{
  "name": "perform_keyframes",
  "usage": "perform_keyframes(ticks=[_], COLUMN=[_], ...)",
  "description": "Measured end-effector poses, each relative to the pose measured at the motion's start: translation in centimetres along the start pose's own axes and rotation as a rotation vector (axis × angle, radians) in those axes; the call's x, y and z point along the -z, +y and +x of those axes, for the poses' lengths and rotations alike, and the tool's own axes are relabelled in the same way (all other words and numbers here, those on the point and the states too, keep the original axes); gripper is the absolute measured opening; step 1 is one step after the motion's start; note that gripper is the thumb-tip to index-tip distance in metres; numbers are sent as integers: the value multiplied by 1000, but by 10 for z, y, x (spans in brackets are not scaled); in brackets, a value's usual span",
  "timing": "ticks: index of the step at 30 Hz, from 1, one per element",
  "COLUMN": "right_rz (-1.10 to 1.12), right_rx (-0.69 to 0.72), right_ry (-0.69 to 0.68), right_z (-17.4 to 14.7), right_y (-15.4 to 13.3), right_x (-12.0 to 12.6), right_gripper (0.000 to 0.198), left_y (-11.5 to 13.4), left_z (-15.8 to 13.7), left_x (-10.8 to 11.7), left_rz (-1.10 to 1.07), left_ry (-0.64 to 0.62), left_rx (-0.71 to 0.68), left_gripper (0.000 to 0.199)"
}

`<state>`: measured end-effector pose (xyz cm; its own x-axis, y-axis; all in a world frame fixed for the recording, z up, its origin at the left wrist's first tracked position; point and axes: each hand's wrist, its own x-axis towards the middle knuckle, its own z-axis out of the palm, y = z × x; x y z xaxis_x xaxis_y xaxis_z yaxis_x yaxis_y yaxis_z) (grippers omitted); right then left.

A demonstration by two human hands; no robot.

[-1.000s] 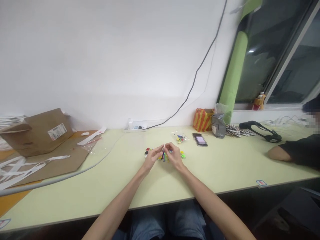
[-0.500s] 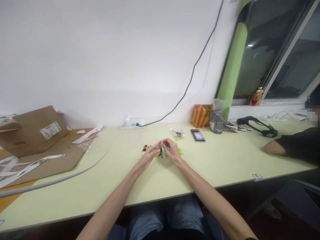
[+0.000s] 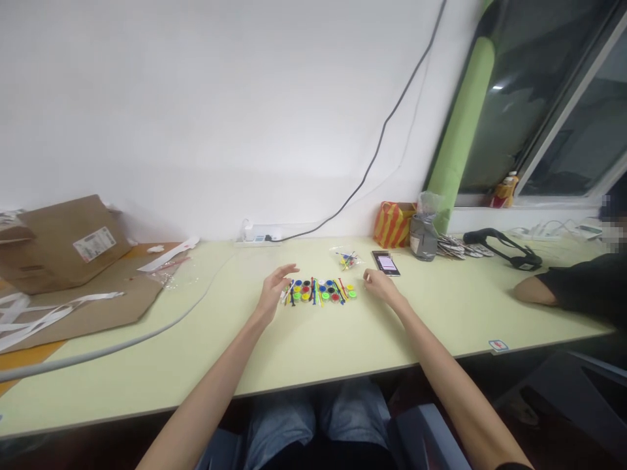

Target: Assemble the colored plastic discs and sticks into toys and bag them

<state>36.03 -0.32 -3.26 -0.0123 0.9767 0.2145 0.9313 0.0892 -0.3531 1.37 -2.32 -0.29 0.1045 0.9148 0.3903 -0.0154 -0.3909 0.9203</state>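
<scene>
Small round plastic discs [image 3: 329, 289] in blue, black, red, yellow, green and white lie in neat rows on the table between my hands. Upright bundles of thin coloured plastic sticks [image 3: 313, 291] alternate with the disc groups. My left hand [image 3: 273, 292] is at the row's left end, its fingers apart and nothing visible in them; it partly covers the leftmost sticks. Off the right end, apart from the discs, my right hand [image 3: 381, 286] has its fingers curled in, with nothing seen in them.
Behind the row lies a clear bag [image 3: 347, 260] of coloured pieces, beside a phone [image 3: 386, 263]. A power strip [image 3: 258, 236] sits against the wall. Cardboard [image 3: 63, 245] and a grey cable [image 3: 161, 334] are at left. A headset [image 3: 504, 248] and another person's arm [image 3: 536, 289] are at right.
My hands have moved apart from over the middle, left and right. The green and other sticks between my fingers are let go, and the full row is now exposed.
</scene>
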Motion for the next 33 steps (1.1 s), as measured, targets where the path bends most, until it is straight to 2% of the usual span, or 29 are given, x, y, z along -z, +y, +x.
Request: perform_keyframes(ticks=[3, 6, 19, 23, 25, 28, 33], right_rz=[-10, -10, 58, 149, 235, 319, 360], right_rx=[-14, -15, -16, 85, 195, 314, 332], right_ry=[43, 87, 243, 324, 298, 174, 69], right_z=[9, 15, 6, 4, 3, 0, -2], right_y=[-4, -3, 3, -1, -7, -15, -20], right_x=[-10, -15, -24, -21, -20, -20, -20], right_gripper=[24, 21, 14, 14, 14, 16, 14], left_y=[-1, -2, -1, 0, 2, 3, 5], left_z=[0, 0, 1, 0, -1, -3, -5], left_x=[0, 1, -2, -2, -3, -5, -7], left_rz=[21, 34, 66, 71, 73, 86, 107], left_ry=[7, 26, -10, -12, -24, -48, -78], left_rx=[8, 11, 51, 53, 60, 63, 35], left_gripper=[40, 38, 33, 31, 29, 28, 25])
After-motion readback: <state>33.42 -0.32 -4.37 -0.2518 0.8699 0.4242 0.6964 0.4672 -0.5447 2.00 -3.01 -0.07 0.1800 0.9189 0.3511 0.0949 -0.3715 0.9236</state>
